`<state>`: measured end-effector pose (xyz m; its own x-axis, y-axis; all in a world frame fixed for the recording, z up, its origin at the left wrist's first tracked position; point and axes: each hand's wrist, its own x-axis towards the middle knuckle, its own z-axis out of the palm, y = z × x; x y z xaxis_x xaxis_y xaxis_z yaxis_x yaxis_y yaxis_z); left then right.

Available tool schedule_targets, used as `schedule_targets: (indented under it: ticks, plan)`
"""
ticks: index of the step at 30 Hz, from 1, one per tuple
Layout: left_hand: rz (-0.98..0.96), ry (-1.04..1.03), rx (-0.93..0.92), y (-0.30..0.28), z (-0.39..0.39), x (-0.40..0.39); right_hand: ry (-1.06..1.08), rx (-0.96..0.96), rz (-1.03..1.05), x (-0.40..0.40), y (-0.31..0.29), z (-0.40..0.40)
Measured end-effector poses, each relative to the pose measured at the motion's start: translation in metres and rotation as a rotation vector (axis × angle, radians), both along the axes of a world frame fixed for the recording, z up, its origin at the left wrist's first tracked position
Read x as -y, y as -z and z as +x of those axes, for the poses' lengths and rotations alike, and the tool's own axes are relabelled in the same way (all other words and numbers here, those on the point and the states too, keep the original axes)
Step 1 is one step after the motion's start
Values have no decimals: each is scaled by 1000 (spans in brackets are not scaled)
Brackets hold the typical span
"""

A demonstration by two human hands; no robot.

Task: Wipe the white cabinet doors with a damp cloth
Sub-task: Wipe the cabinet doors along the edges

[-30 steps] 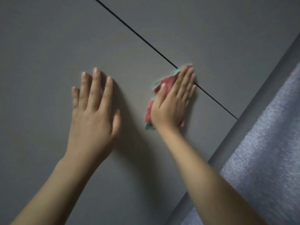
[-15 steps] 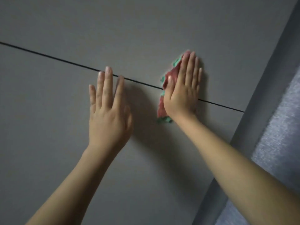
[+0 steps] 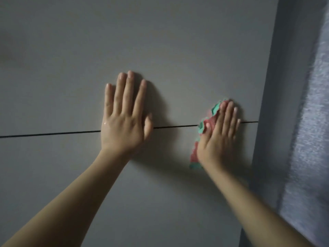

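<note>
Mid-wipe: her right hand (image 3: 218, 138) pressed the cloth (image 3: 207, 124) flat-fingered over the door seam (image 3: 174, 126); left hand (image 3: 124, 118) lay spread. Finished area couldn't be judged.

Single head view; faces cabinet doors (image 3: 160, 41) close, head-on; forearms enter from below

No legible text, label, brand, number or sign appears on any surface in view.
</note>
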<state>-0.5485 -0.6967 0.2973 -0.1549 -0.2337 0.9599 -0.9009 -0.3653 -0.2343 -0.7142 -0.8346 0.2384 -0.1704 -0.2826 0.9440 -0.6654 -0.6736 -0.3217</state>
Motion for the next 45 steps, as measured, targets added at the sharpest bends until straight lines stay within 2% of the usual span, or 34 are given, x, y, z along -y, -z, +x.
schedule_targets:
  ticks: [1, 2, 5, 7, 9, 13, 14, 15, 18, 20, 21, 24, 26, 27, 29, 32, 34, 35, 36, 37, 40, 41, 42, 43, 45]
  plan:
    - [-13, -6, 5, 1, 3, 0, -31, 77, 40, -13, 4, 19]
    - [-16, -5, 10, 2, 3, 2, -53, 39, 9, -27, 12, 36]
    - [-7, 15, 0, 2, 2, 2, -96, -473, -260, -46, 37, 51]
    - [-18, 7, -4, 2, 1, 0, -113, -584, -323, -26, 24, 23]
    - [-26, 6, 2, 3, 0, 1, -69, -428, -232, -2, 5, -3]
    - [-33, 18, -8, 1, -2, 0, -43, 151, 88, -4, -38, -1]
    - [-27, 19, -8, 0, -2, 0, -50, 172, 85, -13, -45, 13]
    - [-28, 26, -2, -1, -1, 0, -57, 95, 26, -23, -49, 27]
    - [-30, 42, 15, 1, 4, 0, -82, -423, -281, -35, -48, 40]
    - [-44, 36, 11, 1, 4, 1, -68, -539, -345, -16, -57, 13]
    - [-44, 32, 7, 1, 3, 2, -48, -483, -294, -6, -60, -4]
    - [-49, 75, -22, 3, 0, 1, 6, -160, 15, 13, -67, -38]
    - [-75, 142, -37, 3, -2, -1, 11, -37, 60, 4, -76, -21]
    - [-85, 181, -45, 3, -2, -1, -10, -36, 28, -6, -81, -4]
    - [-104, 254, -52, 3, -1, -2, -88, -189, -163, -27, -83, 32]
    - [-110, 301, -71, 1, -1, -3, -192, -673, -440, -54, -42, 62]
    - [-105, 294, -82, 0, -2, -5, -175, -939, -515, -48, -18, 39]
    - [-103, 284, -78, 0, -3, -6, -145, -1002, -519, -38, -20, 21]
    - [-100, 276, -71, 1, -4, -6, -111, -975, -505, -23, -29, 3]
    - [-97, 270, -66, 1, -3, -6, -71, -853, -467, -9, -45, -12]
    - [-98, 229, -47, 2, -2, -2, 25, -269, -151, 16, -120, -33]
    - [-96, 215, -42, 2, -2, -1, 12, -104, -75, 12, -138, -23]
    - [-96, 211, -40, 1, -2, 0, -3, -18, -48, 3, -148, -5]
    - [-98, 215, -36, 1, -1, -1, -33, -23, -80, -8, -148, 15]
    - [-105, 222, -21, 1, 0, -2, -110, -267, -291, -35, -125, 51]
